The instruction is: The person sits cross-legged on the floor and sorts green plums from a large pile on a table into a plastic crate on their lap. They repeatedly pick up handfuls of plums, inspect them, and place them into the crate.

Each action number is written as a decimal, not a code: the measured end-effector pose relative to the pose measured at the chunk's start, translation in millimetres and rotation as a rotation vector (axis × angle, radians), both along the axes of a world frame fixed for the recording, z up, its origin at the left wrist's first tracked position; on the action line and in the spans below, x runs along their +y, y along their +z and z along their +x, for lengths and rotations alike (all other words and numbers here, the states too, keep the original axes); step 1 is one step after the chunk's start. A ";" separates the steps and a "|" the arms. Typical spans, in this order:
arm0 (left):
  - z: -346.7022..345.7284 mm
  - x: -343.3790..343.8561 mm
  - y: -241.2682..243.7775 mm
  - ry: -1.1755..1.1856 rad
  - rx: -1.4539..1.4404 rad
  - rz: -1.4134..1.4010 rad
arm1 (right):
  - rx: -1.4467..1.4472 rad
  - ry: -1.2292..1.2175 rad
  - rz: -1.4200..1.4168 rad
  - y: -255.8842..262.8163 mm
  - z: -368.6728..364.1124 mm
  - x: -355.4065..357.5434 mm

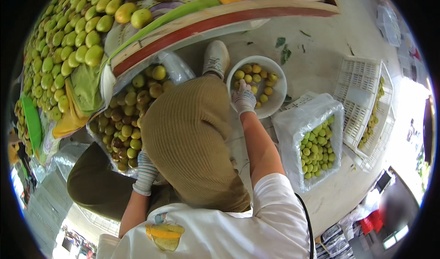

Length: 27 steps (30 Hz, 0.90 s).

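Observation:
My right hand (244, 96), in a striped knit glove, reaches over the near left rim of a round white basin (281, 102). Its fingers are by the yellow-green fruits (256, 78) inside; whether it holds one I cannot tell. My left hand (147, 171), gloved alike, is at the near edge of a plastic-lined container of green and brownish fruits (126, 131), beside my knee. Its fingertips are hidden behind my leg. Right of the basin stands a crate lined with clear plastic (287, 135), holding small green fruits (318, 149).
A wooden-edged table (206, 23) at the upper left bears many green fruits (80, 38). White plastic crates (357, 93) with fruits stand at the right. Loose leaves (285, 54) lie on the floor beyond the basin. My shoe (216, 59) is left of the basin.

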<state>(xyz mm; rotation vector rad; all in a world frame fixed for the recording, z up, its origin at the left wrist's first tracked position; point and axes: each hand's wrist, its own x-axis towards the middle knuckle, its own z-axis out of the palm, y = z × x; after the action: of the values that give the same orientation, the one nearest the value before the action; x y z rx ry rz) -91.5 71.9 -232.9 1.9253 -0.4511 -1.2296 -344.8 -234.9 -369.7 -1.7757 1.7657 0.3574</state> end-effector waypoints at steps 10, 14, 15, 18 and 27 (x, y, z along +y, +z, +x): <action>24.7 -24.9 62.5 -0.015 -0.478 -0.100 | -0.467 -0.302 0.226 -13.5 -5.3 -37.7; 52.9 -20.1 73.4 0.362 -0.251 -0.109 | -1.462 -1.045 0.333 35.9 -21.0 -47.1; 55.3 -13.7 76.7 0.379 -0.307 -0.146 | -1.416 -0.707 0.249 119.7 -1.8 -43.6; 58.3 -6.7 84.5 0.403 -0.235 -0.186 | -1.284 -0.620 -0.307 259.8 14.7 -29.8; 54.6 11.1 80.2 0.333 -0.202 -0.299 | -0.955 0.475 -0.054 341.4 154.4 121.0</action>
<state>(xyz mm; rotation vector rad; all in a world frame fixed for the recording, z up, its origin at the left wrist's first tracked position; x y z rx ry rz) -36.9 83.0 -152.6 1.7834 -0.3745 -0.7152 -190.4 -113.9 -28.4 -1.9127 0.6913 -0.3303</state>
